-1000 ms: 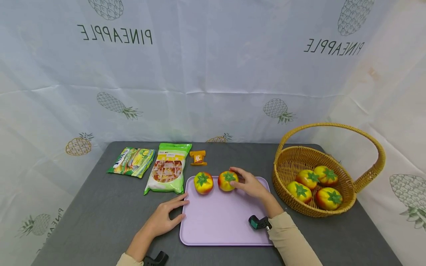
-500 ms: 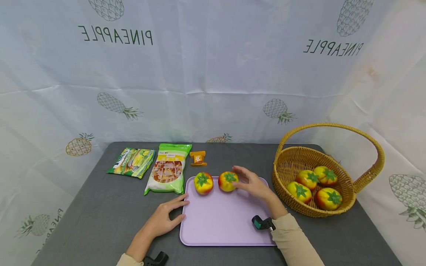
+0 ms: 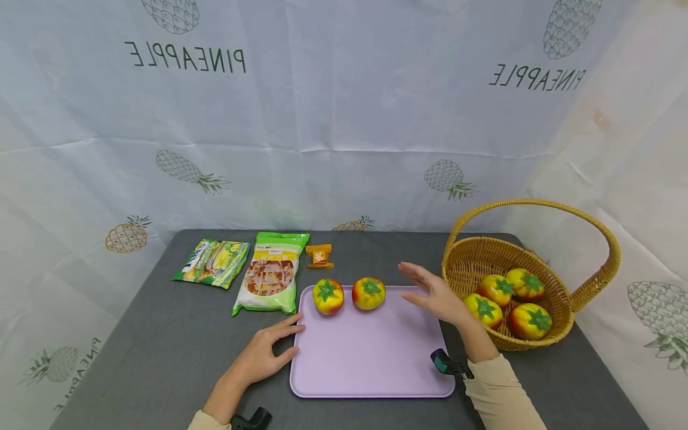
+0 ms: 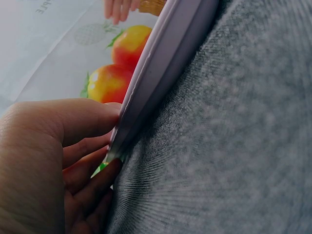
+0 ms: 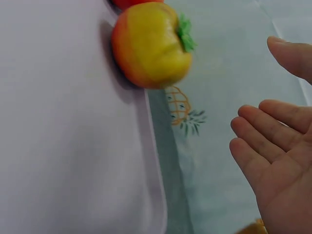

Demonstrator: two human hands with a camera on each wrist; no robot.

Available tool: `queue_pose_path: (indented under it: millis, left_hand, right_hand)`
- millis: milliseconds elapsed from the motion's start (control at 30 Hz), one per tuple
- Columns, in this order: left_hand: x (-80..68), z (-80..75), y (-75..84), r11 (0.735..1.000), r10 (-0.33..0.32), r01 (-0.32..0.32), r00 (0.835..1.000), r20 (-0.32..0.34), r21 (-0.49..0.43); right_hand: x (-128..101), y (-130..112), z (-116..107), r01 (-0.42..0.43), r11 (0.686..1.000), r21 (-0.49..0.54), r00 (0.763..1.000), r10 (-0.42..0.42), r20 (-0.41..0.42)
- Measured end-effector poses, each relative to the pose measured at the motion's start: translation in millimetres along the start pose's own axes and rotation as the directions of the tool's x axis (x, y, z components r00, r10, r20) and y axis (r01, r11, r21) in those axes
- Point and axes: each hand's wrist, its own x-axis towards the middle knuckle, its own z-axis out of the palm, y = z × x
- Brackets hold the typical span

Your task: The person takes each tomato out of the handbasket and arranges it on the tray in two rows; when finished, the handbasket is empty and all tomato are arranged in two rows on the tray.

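Two red-and-yellow persimmons with green leafy tops sit side by side near the back of a lilac tray, the left persimmon (image 3: 332, 304) and the right persimmon (image 3: 368, 303). My left hand (image 3: 263, 353) rests at the tray's left edge, its fingers spread and relaxed. In the left wrist view its thumb (image 4: 92, 117) touches the tray rim (image 4: 158, 63). Over the tray's back right corner, apart from the persimmons, is my right hand (image 3: 443, 300); its extended fingers hold nothing. The right wrist view shows its palm (image 5: 287, 180) to the right of a persimmon (image 5: 151, 46).
A wicker basket (image 3: 457, 266) holding several persimmons stands right of the tray (image 3: 371, 364). Behind and left lie a green-and-white food bag (image 3: 271, 275), a flat green packet (image 3: 214, 263) and a small orange packet (image 3: 320, 255). A pineapple-print cloth hangs behind the table.
My right hand has let go of the right persimmon and moved right, towards the basket. Both persimmons and my left hand have stayed in place.
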Motion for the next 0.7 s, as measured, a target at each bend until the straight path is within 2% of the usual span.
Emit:
queue_pose_path:
  millis: [433, 700]
  left_hand:
    - [-0.9, 0.8, -1.8, 1.000, -0.002, 0.002, 1.000, -0.003, -0.001]
    - [0.1, 1.3, -2.0, 1.000, 0.005, -0.005, 1.000, -0.005, 0.001]
  right_hand:
    - [-35.0, -12.6, -62.6, -0.038, 0.994, -0.106, 0.994, 0.027, -0.101]
    - [-59.4, -12.0, -99.3, -0.089, 0.982, -0.164, 0.976, 0.053, -0.212]
